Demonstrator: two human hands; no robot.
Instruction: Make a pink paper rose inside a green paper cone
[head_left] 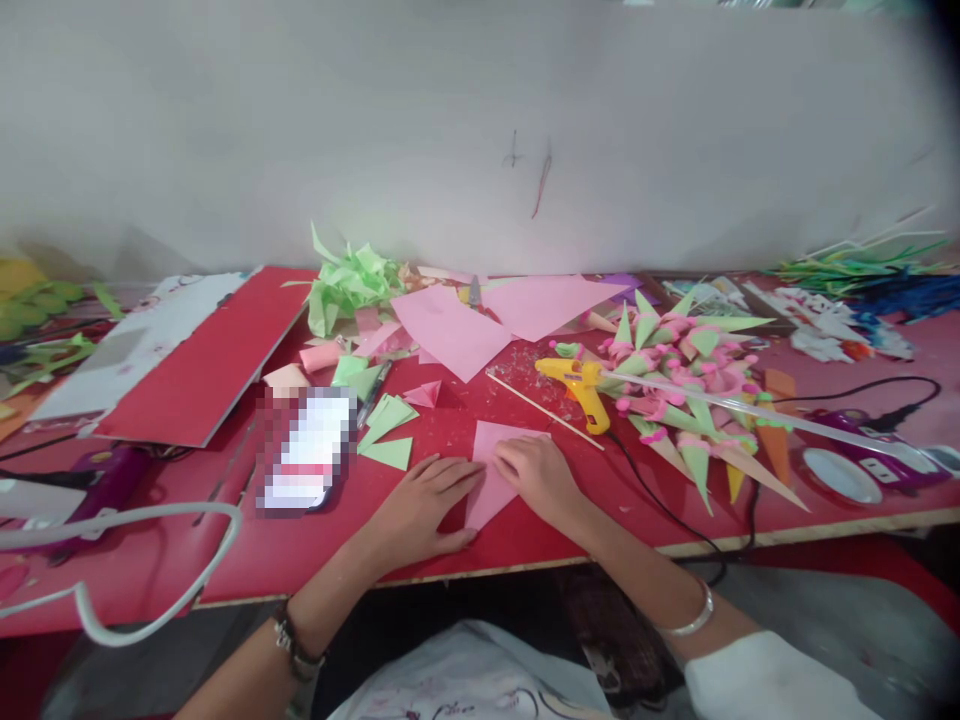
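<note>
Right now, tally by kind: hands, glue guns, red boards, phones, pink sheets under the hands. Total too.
Hands, left hand and right hand: 2
Yellow glue gun: 1
Red board: 1
Phone: 1
Pink sheet under the hands: 1
Total: 6
</note>
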